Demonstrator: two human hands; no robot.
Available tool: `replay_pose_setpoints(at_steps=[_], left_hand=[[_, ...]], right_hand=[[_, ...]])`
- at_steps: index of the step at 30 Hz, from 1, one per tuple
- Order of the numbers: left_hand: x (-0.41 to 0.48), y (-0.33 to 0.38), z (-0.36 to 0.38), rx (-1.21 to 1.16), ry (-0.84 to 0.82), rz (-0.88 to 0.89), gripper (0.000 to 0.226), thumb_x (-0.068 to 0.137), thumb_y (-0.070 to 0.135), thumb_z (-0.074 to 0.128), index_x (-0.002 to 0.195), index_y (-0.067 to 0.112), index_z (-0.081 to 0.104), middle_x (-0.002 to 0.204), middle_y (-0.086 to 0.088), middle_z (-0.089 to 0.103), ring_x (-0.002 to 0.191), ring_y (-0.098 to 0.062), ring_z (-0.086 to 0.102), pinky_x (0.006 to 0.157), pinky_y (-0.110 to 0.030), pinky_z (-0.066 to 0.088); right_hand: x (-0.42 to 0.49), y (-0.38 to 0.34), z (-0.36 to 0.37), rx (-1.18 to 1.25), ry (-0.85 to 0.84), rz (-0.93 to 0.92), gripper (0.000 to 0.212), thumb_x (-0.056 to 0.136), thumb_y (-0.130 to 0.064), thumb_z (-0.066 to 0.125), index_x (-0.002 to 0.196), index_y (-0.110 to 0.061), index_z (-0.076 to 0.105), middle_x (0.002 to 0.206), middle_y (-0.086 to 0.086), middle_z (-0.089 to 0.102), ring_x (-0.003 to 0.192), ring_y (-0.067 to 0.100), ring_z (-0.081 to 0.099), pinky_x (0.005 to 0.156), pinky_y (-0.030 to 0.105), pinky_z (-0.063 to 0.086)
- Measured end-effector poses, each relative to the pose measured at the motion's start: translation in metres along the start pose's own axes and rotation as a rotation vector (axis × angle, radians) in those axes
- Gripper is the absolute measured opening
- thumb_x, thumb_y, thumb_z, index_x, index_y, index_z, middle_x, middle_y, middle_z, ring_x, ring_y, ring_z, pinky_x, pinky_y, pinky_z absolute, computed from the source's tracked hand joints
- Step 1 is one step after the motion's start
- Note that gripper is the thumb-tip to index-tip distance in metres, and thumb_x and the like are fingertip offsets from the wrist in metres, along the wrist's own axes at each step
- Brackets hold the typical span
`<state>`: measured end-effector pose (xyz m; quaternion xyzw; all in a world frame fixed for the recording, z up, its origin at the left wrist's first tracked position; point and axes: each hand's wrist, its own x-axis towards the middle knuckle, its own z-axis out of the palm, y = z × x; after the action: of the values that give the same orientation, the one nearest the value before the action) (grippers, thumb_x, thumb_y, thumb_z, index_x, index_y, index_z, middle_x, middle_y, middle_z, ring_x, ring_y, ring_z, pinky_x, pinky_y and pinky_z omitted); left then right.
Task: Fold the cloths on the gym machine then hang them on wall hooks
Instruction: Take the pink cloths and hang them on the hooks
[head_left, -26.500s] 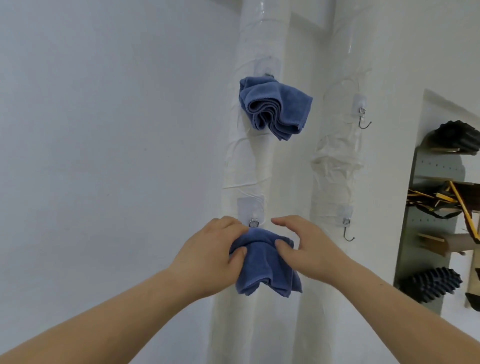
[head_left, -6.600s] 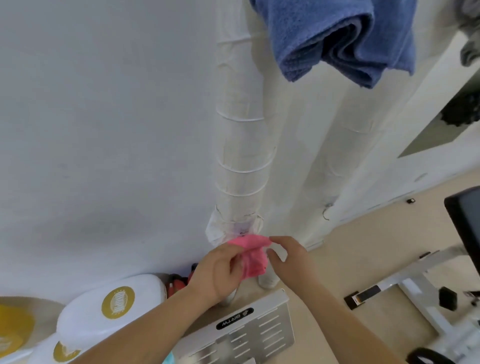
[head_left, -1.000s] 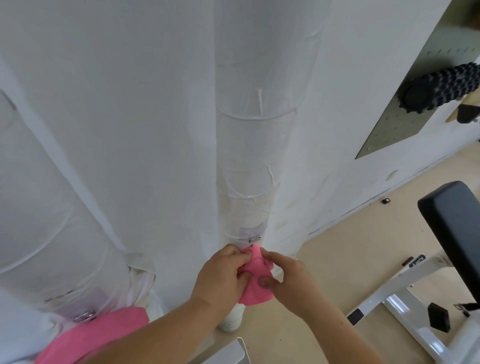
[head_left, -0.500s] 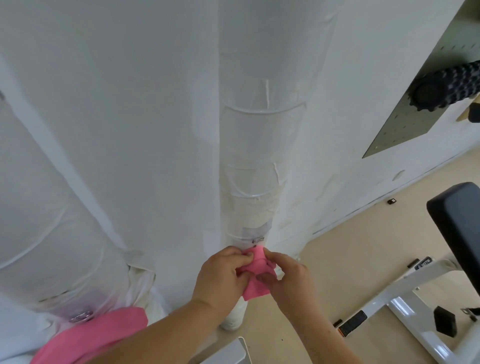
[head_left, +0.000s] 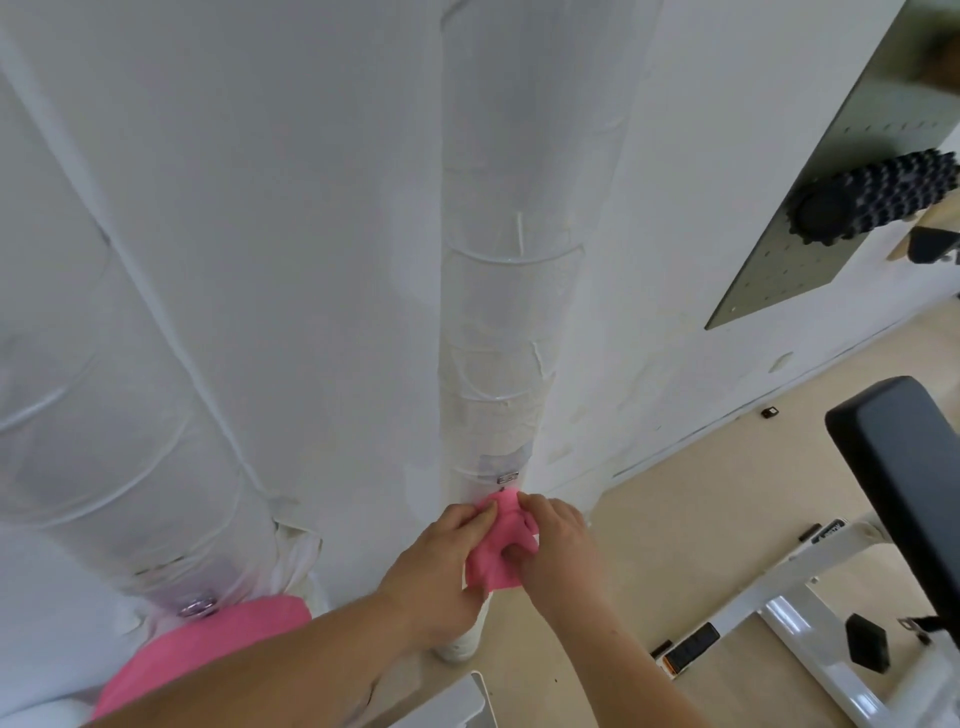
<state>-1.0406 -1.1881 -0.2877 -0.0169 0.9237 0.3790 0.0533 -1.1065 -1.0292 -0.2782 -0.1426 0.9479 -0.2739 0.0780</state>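
Observation:
A small folded pink cloth (head_left: 496, 558) is held against the white wrapped pipe (head_left: 498, 364), just below a metal wall hook (head_left: 507, 476). My left hand (head_left: 441, 561) pinches its left side and my right hand (head_left: 558, 551) pinches its right side, fingers curled into the fabric. Whether the cloth is caught on the hook is hidden by its top edge. A second pink cloth (head_left: 208, 649) hangs from another hook (head_left: 197, 606) on the thicker pipe at lower left.
A weight bench with a black pad (head_left: 904, 499) and white frame (head_left: 810, 623) stands on the beige floor at right. A grey pegboard (head_left: 810, 249) on the wall carries a black knobbed foam roller (head_left: 878, 200). A white plate corner (head_left: 447, 701) sits at bottom centre.
Both hands have kept hold of the pink cloth under the hook, shifting their fingers slightly up its top edge. The view has drifted a little.

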Motion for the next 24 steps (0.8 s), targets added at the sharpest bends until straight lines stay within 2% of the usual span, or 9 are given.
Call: replay_pose_setpoints(at_steps=[1,3,7,13,17,21,24], left_hand=[[-0.002,0.002,-0.006,0.002,-0.024,-0.011,0.074,0.094,0.033,0.066,0.158,0.04,0.029,0.152,0.028,0.032,0.134,0.004,0.041,0.112,-0.014,0.034],[-0.006,0.009,-0.018,-0.037,-0.006,-0.027,0.065,0.095,0.033,0.066,0.153,0.036,0.039,0.149,0.023,0.04,0.132,0.001,0.045,0.113,-0.016,0.034],[-0.008,0.022,-0.035,0.014,0.006,-0.023,0.044,0.094,0.026,0.061,0.138,0.029,0.057,0.135,0.013,0.055,0.122,-0.009,0.053,0.109,-0.028,0.044],[-0.007,0.023,-0.042,0.133,0.008,-0.042,0.031,0.093,0.029,0.055,0.122,0.029,0.063,0.12,0.01,0.057,0.115,-0.014,0.053,0.098,-0.039,0.05],[-0.008,0.025,-0.043,0.071,0.047,-0.037,0.032,0.094,0.027,0.056,0.125,0.031,0.064,0.118,0.009,0.058,0.113,-0.013,0.055,0.099,-0.038,0.05],[-0.011,0.027,-0.047,0.011,0.093,-0.053,0.034,0.095,0.025,0.057,0.126,0.032,0.065,0.108,0.012,0.055,0.102,-0.011,0.058,0.096,-0.034,0.052],[-0.022,0.036,-0.057,-0.062,0.118,-0.029,0.036,0.094,0.021,0.059,0.127,0.032,0.065,0.108,0.014,0.058,0.096,-0.006,0.06,0.092,-0.026,0.053]], right_hand=[[0.0,-0.002,-0.002,-0.016,-0.018,0.01,0.054,0.085,-0.022,0.07,0.137,-0.026,0.059,0.131,-0.005,0.062,0.132,0.017,0.048,0.105,0.025,0.039],[-0.001,-0.004,-0.008,-0.052,-0.046,0.018,0.062,0.086,-0.026,0.069,0.145,-0.028,0.052,0.141,-0.006,0.055,0.139,0.016,0.042,0.111,0.028,0.039],[-0.005,-0.005,-0.021,-0.046,-0.096,0.021,0.072,0.085,-0.024,0.067,0.153,-0.028,0.043,0.154,-0.004,0.045,0.147,0.019,0.035,0.12,0.035,0.035],[-0.007,-0.006,-0.033,-0.049,-0.071,-0.015,0.064,0.093,-0.016,0.059,0.154,-0.031,0.043,0.163,-0.003,0.035,0.153,0.017,0.027,0.122,0.033,0.03],[-0.007,-0.009,-0.032,-0.039,-0.049,-0.047,0.057,0.094,-0.017,0.061,0.148,-0.032,0.05,0.161,-0.003,0.039,0.151,0.016,0.031,0.121,0.034,0.033],[-0.009,-0.011,-0.034,-0.013,-0.016,-0.05,0.052,0.093,-0.018,0.063,0.144,-0.029,0.057,0.156,-0.003,0.046,0.147,0.016,0.038,0.12,0.035,0.036],[-0.017,-0.021,-0.044,0.015,0.025,-0.059,0.051,0.09,-0.015,0.065,0.138,-0.029,0.061,0.145,-0.008,0.056,0.137,0.016,0.049,0.11,0.034,0.044]])
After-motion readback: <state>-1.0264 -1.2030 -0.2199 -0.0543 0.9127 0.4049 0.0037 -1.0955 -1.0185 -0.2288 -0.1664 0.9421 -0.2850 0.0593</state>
